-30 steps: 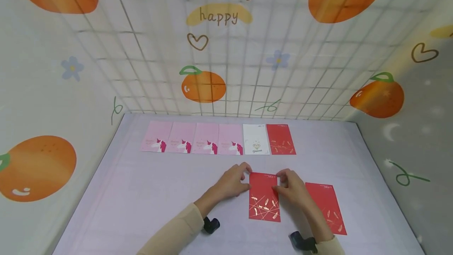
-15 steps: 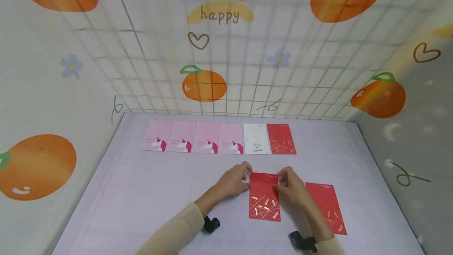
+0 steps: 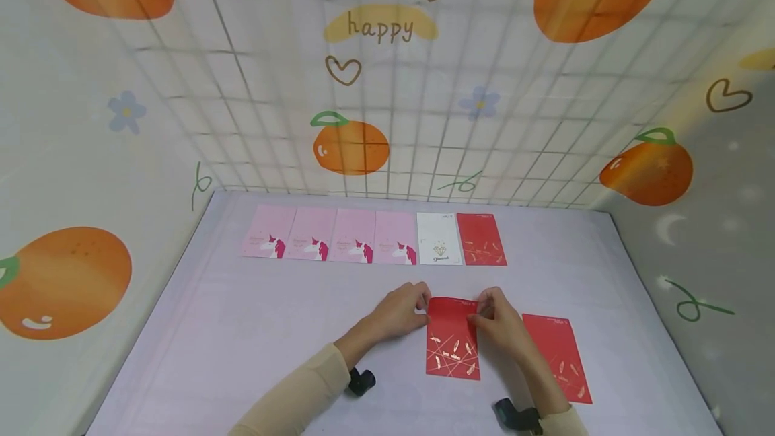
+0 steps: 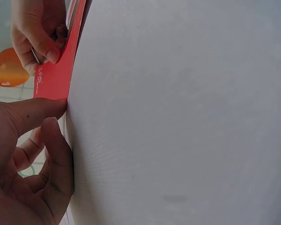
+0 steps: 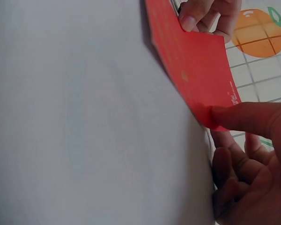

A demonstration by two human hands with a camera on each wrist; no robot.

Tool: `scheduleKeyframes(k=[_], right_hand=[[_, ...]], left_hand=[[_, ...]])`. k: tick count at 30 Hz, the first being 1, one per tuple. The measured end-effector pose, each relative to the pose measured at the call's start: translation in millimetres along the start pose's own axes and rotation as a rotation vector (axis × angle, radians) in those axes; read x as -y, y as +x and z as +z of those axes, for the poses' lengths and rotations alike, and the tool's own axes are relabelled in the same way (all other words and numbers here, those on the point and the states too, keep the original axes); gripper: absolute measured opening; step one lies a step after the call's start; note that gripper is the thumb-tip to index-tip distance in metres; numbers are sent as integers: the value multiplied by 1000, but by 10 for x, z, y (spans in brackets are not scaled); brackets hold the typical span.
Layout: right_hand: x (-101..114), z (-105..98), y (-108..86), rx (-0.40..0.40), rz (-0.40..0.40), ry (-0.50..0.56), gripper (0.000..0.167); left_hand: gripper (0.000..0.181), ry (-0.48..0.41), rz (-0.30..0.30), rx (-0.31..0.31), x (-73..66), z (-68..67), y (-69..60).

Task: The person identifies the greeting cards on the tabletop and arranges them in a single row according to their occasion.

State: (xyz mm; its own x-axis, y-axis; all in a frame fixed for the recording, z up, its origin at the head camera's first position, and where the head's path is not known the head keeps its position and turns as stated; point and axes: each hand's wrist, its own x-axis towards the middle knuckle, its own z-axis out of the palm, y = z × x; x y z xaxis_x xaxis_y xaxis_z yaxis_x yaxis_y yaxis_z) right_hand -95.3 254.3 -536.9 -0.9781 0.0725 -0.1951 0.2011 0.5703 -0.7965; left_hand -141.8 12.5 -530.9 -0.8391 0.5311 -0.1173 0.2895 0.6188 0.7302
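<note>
A red card [image 3: 452, 348] with gold lines and feather prints stands in front of me, its upper edge slightly bowed. My left hand [image 3: 397, 311] pinches its upper left edge. At the upper right edge, my right hand [image 3: 500, 323] holds it between thumb and fingers; the right wrist view shows the thumb across the red face [image 5: 203, 65] and the fingers behind. In the left wrist view, the left thumb lies at the card's edge [image 4: 58, 84]. Partly behind my right forearm lies a second red card [image 3: 560, 352].
Along the back of the pale tabletop [image 3: 242, 328] runs a row: several pink unicorn cards [image 3: 311, 234], a white card [image 3: 438, 239] and a red card [image 3: 481, 239]. Printed curtains [image 3: 351, 147] over wire grid enclose the table. Black wrist devices [image 3: 362, 382] sit below both hands.
The held card's upper edge bows a little more than a second ago. Both hands stay nearly in place on it, and the other cards lie as before.
</note>
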Motion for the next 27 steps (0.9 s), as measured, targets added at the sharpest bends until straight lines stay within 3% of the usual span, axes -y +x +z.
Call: scheduleKeyframes(k=[10, 27], right_hand=[[-25, 7, 6, -3, -13, 50, 42], [-15, -19, -30, -11, -50, 125, 41]], left_hand=[[28, -14, 4, 12, -19, -15, -4], [22, -157, -41, 42, 22, -30, 17]])
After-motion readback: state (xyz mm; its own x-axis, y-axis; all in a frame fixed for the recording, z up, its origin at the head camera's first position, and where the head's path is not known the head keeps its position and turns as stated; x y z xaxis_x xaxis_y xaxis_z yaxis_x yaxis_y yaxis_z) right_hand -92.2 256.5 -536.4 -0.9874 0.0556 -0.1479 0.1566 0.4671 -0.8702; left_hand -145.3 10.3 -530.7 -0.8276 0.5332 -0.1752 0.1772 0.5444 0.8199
